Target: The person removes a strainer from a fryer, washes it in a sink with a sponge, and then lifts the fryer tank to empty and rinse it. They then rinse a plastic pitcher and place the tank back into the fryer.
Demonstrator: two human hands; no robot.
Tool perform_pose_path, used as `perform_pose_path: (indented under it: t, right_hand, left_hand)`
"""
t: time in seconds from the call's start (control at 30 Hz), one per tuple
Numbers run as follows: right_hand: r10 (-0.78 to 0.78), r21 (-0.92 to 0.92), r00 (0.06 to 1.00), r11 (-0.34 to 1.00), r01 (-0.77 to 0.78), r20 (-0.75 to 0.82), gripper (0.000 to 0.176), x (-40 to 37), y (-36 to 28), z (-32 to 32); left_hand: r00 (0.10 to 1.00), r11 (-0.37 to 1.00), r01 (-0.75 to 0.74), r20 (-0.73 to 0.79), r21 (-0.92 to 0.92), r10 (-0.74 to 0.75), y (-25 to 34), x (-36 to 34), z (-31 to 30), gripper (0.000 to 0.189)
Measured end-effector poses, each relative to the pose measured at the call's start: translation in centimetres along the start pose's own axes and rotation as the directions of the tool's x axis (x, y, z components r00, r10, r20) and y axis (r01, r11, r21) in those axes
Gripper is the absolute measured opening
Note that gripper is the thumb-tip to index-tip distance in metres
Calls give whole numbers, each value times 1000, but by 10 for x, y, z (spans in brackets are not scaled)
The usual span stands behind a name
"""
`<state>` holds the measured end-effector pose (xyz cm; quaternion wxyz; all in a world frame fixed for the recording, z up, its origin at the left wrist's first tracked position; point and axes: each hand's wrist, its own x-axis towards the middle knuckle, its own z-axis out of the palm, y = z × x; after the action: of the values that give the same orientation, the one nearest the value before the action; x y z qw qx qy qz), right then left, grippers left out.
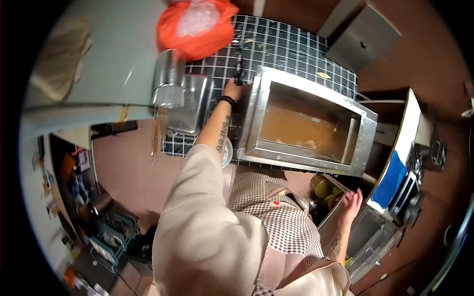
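My left hand (233, 90), with a black band at the wrist, reaches over the black tiled table (296, 43). Its fingers are closed on a small black object (240, 74), possibly scissor handles. Just right of it sits a rectangular metal-framed box (254, 106) with a clear front and an orange-brown inside. Left of the hand lie a metal tray (190, 111) and a perforated metal container (169, 76). My right hand (351, 203) is raised below the box's right corner, its fingers spread and holding nothing.
A red plastic bag (170, 32) with a clear bag in it is at the table's back left. A white bowl (228, 153), partly hidden by my forearm, is near the front edge. An open drawer (330, 222) with jars and a side shelf (410, 128) are on the right.
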<state>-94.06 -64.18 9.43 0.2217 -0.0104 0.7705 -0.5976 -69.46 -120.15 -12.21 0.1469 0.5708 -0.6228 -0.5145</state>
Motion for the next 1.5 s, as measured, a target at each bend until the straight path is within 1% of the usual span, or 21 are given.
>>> perform_pose_path:
  t: [0.03,0.1,0.13,0.17,0.23,0.27,0.3,0.33,0.37,0.4,0.43,0.5,0.57,0.6,0.8,0.97,1.0,1.07,1.13,1.33,1.5]
  right_hand:
    - [8,10,1000,1000,-8,-18,52,12,-7,7]
    - [0,51,1000,999,-1,16,56,43,-5,17]
    - [14,123,1000,992,-17,22,53,53,-8,29]
    - [29,191,999,981,-32,19,47,66,0,31]
    - [88,345,996,936,-72,-30,39,84,14,33]
    - [-14,445,997,895,-23,80,43,102,37,22]
    - [66,500,997,863,-70,26,47,101,25,39]
    - [100,588,995,805,-75,-11,47,107,26,47]
    - [124,610,992,788,-82,-27,46,112,26,54]
    - [149,634,988,768,-89,-41,45,114,26,56]
    - [156,622,987,777,-99,-37,43,113,26,56]
    - [151,627,987,775,-83,-56,38,108,18,64]
    - [124,647,988,762,-35,-92,36,108,26,61]
    - [129,657,986,753,-28,-106,35,102,23,61]
    - [98,679,967,728,92,-236,39,55,7,28]
    - [41,715,957,674,186,-287,40,14,9,-19]
    - [60,695,932,684,222,-358,40,3,2,-23]
    - [63,650,872,693,312,-486,21,-17,-16,-26]
    - [79,618,825,703,352,-560,21,-29,-31,-20]
    - [13,575,778,681,454,-629,21,-39,-41,-3]
    - [-22,570,778,668,479,-628,21,-70,-74,-16]
  left_hand:
    - [984,951,24,177,-308,32,-24,20,8,38]
    - [996,793,81,10,-603,-94,50,-27,-10,14]
    - [996,593,-84,-46,-801,79,25,-6,1,14]
    - [989,367,-3,52,-930,139,56,-31,-9,18]
    - [990,450,10,71,-893,119,67,-36,-8,35]
    - [986,542,-19,76,-840,151,77,-51,-7,39]
    - [980,626,-53,81,-778,183,87,-65,-6,44]
    - [877,377,63,231,-924,421,20,-19,-6,45]
    - [695,192,312,361,-931,621,-42,25,-6,46]
    - [801,405,-23,225,-914,555,-26,16,-2,46]
    - [847,591,-328,48,-737,529,-4,-11,-8,48]
    - [752,715,-658,-175,-235,635,-10,-3,-10,55]
    - [739,692,-673,-210,-263,639,-30,23,-12,62]
    - [774,720,-630,-166,-292,611,-29,28,-17,63]
    - [755,679,-641,-133,-359,643,63,15,-16,64]
    - [722,653,-655,-61,-380,689,102,9,1,65]
    - [718,647,-654,-51,-392,694,107,8,5,65]
    - [709,643,-650,-21,-405,705,109,5,11,66]
    - [695,631,-655,-2,-417,719,115,6,19,66]
    - [622,545,-693,-9,-471,783,136,2,26,67]
    - [622,540,-664,18,-517,783,153,-9,33,65]
